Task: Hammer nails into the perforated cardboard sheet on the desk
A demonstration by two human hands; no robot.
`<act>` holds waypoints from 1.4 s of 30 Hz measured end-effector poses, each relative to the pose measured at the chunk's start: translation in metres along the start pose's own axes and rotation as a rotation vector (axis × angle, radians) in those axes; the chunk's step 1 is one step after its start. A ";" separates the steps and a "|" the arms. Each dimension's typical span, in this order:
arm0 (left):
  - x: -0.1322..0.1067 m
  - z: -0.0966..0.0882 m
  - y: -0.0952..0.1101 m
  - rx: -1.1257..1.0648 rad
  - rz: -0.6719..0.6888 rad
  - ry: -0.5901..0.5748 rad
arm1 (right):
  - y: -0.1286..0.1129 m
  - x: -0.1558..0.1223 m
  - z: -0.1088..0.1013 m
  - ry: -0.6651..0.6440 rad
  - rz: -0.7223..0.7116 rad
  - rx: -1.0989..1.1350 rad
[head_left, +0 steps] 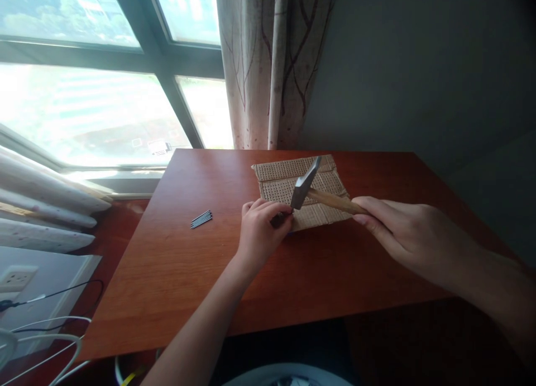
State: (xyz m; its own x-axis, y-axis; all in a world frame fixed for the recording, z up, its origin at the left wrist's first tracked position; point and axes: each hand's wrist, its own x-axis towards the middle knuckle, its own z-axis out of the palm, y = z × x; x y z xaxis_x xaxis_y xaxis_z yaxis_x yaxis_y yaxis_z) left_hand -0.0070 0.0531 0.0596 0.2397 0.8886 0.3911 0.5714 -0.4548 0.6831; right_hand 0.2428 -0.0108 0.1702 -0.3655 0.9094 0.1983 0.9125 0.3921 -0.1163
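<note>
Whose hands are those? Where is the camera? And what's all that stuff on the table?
Those are one person's two bare hands, not a machine. The camera sits on the person's head and looks down, so you see what they see. The right hand holds a hammer by its wooden handle, with the metal head over a piece of dotted cardboard. The left hand is pinched shut at the cardboard's near edge, just under the hammer head. What it pinches is too small to tell. To its left, a little bundle of nails lies on the brown table. Behind are a window and a curtain.
</note>
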 end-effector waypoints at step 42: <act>-0.001 0.001 0.001 0.029 -0.020 -0.013 | -0.007 -0.007 0.007 0.022 0.025 0.042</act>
State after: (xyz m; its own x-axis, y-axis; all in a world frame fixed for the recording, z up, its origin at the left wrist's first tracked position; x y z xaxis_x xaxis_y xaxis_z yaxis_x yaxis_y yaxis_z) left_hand -0.0059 0.0523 0.0591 0.2383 0.8984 0.3689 0.5986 -0.4350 0.6726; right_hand 0.2380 -0.0189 0.1626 -0.3378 0.9160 0.2163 0.9129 0.3748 -0.1617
